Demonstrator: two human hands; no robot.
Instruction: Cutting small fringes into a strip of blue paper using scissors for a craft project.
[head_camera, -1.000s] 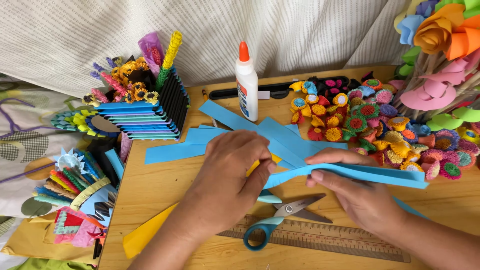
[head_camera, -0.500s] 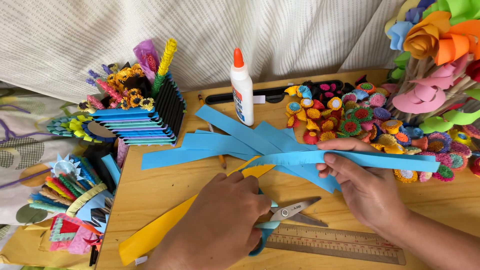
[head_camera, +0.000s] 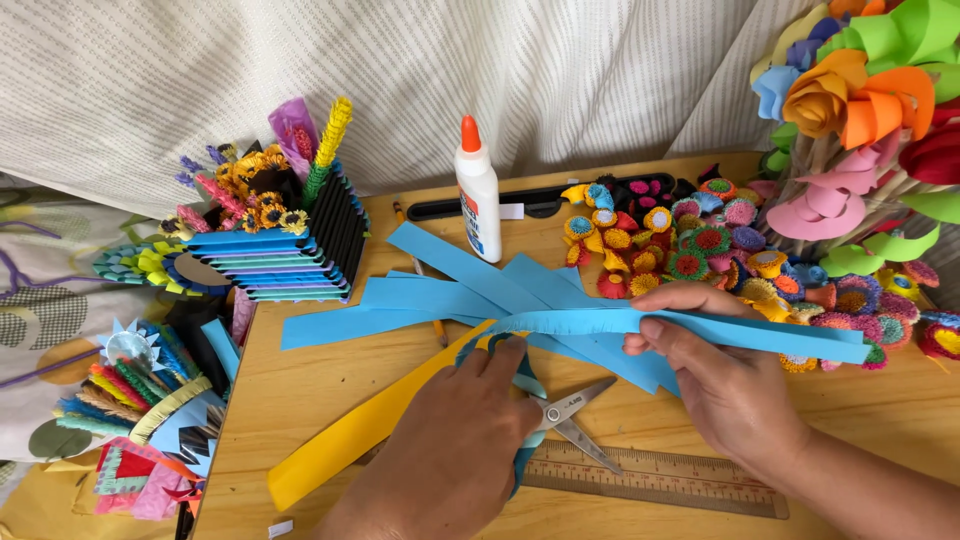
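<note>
Head view: left hand has dropped onto scissors, fingers now wrapping the teal handles.
Right hand: fingers keep pinching the blue paper strip, lifted off the table.

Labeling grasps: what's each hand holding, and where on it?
Right hand pinches a blue paper strip near its middle. Left hand grips the scissors at their blue handles.

Bare bench lies at 3 o'clock of the right hand, and more at 8 o'clock of the left hand, beside the yellow strip. At 12 o'clock, the loose blue strips, glue bottle and heap of paper rosettes block passage. The ruler and scissors occupy the near edge. The paper basket stands at 10 o'clock.
</note>
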